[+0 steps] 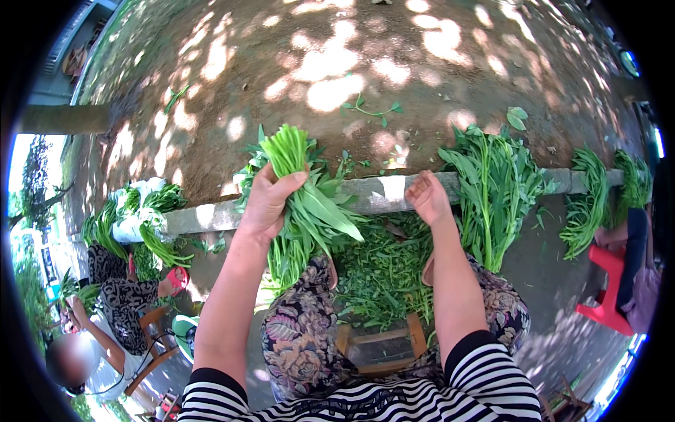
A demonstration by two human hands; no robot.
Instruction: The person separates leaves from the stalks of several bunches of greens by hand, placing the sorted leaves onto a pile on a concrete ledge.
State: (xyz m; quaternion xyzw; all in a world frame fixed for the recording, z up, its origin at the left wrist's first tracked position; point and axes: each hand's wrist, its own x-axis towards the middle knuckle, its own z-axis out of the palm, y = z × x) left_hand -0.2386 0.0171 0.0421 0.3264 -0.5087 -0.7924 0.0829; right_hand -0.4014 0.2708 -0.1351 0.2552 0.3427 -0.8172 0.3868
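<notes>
A bunch of water spinach (287, 149) is gripped in my left hand (269, 200), with its pale cut stems upward and its long leaves hanging toward the right. More stems of greens (288, 259) lie just below that hand, across the stone kerb (365, 204). My right hand (429, 200) hovers over the kerb with loosely bent fingers apart and nothing visible in them. Beside it on the right, a large heap of uncut water spinach (489, 190) rests over the kerb. Loose leaves and trimmings (383, 278) cover the ground between my feet.
Another person (105, 344) sits at the left, holding greens, near bundles (162, 200) on the kerb. More bunches (587, 200) lie along the kerb at the right, by a red plastic stool (606, 288). A wooden stool (383, 344) shows between my legs. Bare soil (281, 105) stretches beyond the kerb.
</notes>
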